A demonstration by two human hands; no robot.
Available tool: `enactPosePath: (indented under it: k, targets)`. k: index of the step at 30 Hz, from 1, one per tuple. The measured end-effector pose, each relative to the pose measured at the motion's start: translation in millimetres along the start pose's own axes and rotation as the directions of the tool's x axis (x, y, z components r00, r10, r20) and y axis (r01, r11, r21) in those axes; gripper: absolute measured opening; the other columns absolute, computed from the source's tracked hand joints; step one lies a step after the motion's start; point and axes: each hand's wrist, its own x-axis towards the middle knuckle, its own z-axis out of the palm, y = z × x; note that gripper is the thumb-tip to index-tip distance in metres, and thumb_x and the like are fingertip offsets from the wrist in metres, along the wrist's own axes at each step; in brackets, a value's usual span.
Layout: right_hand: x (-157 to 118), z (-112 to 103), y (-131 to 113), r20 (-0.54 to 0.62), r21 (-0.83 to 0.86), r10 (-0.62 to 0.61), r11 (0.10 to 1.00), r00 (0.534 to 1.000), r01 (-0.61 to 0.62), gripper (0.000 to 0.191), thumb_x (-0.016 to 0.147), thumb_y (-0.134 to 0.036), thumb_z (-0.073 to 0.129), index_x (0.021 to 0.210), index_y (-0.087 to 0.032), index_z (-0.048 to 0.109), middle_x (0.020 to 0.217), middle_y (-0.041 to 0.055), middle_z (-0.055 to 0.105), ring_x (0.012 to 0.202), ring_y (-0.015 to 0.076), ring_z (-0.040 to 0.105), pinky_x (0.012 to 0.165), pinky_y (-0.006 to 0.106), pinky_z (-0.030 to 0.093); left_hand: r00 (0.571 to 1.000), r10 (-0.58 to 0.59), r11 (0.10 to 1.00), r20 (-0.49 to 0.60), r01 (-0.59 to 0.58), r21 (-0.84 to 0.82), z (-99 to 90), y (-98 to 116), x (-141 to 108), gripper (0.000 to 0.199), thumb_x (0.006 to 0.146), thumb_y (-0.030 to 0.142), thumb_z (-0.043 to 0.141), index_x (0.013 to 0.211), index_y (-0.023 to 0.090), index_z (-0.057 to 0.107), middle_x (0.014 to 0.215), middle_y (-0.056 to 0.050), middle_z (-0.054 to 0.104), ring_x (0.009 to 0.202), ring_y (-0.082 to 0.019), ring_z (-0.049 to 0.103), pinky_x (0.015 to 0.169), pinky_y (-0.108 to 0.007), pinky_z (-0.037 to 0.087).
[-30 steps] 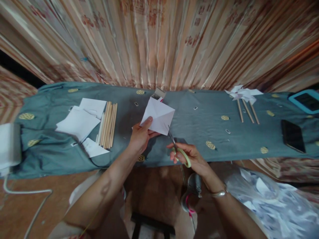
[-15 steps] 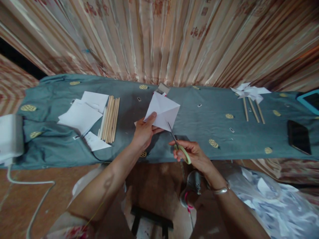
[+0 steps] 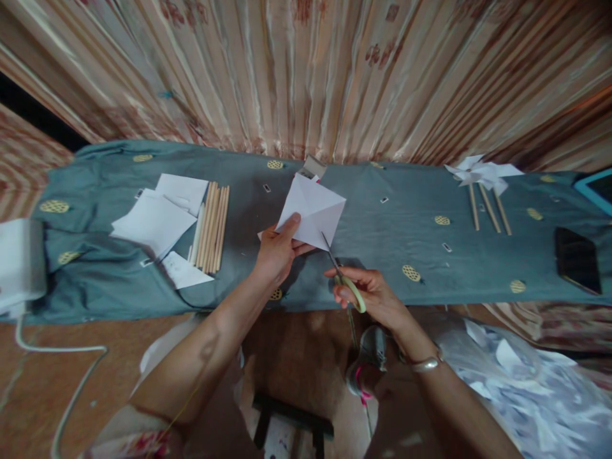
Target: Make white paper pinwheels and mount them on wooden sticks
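A white square of paper [image 3: 315, 207] with diagonal creases is pinched in my left hand [image 3: 278, 252], thumb on top and fingers beneath. My right hand [image 3: 366, 290] grips a pair of scissors [image 3: 354, 293] by its pale green handles. The blades reach up to the paper's lower right corner and overlap it there. Behind the paper, a small open box [image 3: 314, 167] is partly covered by it.
To the left lie white paper sheets [image 3: 155, 223], a cut paper scrap [image 3: 184, 271] and several wooden sticks [image 3: 213, 229]. Paper pinwheels [image 3: 482, 172] on sticks and a dark phone [image 3: 577, 260] lie right. A bag of paper scraps [image 3: 521, 382] stands below; a curtain [image 3: 306, 76] hangs behind.
The paper and scissors stay in almost the same place, with the blades still at the corner. The view has shifted very slightly.
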Motion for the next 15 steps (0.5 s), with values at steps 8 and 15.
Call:
enactPosePath:
  k: [8,15]
  targets:
    - [1.0,1.5,-0.8,-0.021,0.024,0.021,0.999,1.000,-0.021,0.035,0.062,-0.035,0.086,0.094,-0.022,0.077,0.059,-0.0042,0.066,0.047,0.0059,0.056,0.047,0.019,0.050,1.000,0.001,1.000,0.004,-0.001,-0.004,-0.8,1.0,-0.7,0.029,0.077,0.033,0.074,0.091,0.011,0.060,0.078,-0.007,0.073,0.089,-0.027,0.073,0.089,-0.049,0.058]
    - [1.6,3.9,-3.1,-0.050,0.047,0.060,0.997,0.997,-0.057,0.035,0.057,-0.034,0.088,0.089,-0.022,0.078,0.057,-0.0046,0.066,0.045,0.0052,0.055,0.045,0.017,0.048,1.000,-0.007,1.000,0.009,0.007,-0.006,-0.9,2.0,-1.0,0.028,0.078,0.032,0.073,0.092,0.011,0.061,0.077,-0.007,0.073,0.092,-0.027,0.073,0.091,-0.048,0.057]
